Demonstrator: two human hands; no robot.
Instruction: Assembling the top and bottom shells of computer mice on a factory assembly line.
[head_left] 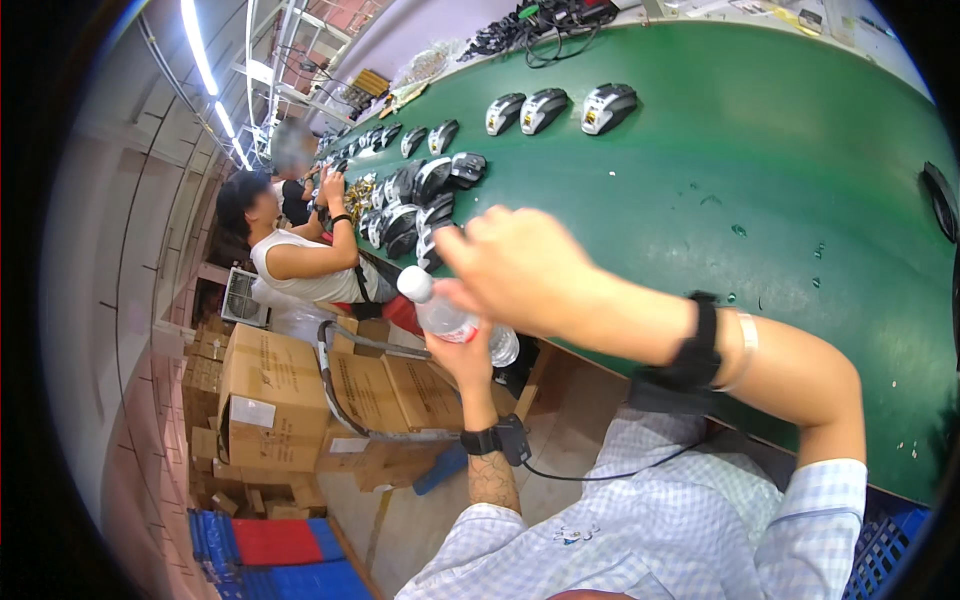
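Note:
My left hand [468, 362] is wrapped round a clear plastic bottle [442, 314] and holds it tilted at the table's near edge. The bottle has a white cap [414, 283] and a label with red on it. My right hand [515, 268] is bent over the bottle's upper part, close beside the cap. Its fingers look curled but are smeared by motion, and I cannot tell whether they touch the bottle. Just beyond my hands, several black and silver rounded housings [402, 228] lie crowded together on the green table [690, 165].
More black and silver housings [609, 107] stand in a row across the table. Dark cables [565, 40] lie at its back. At left a person [310, 255] works at the same table. Cardboard boxes [275, 400] and blue and red folded sheets [275, 545] are stacked below left.

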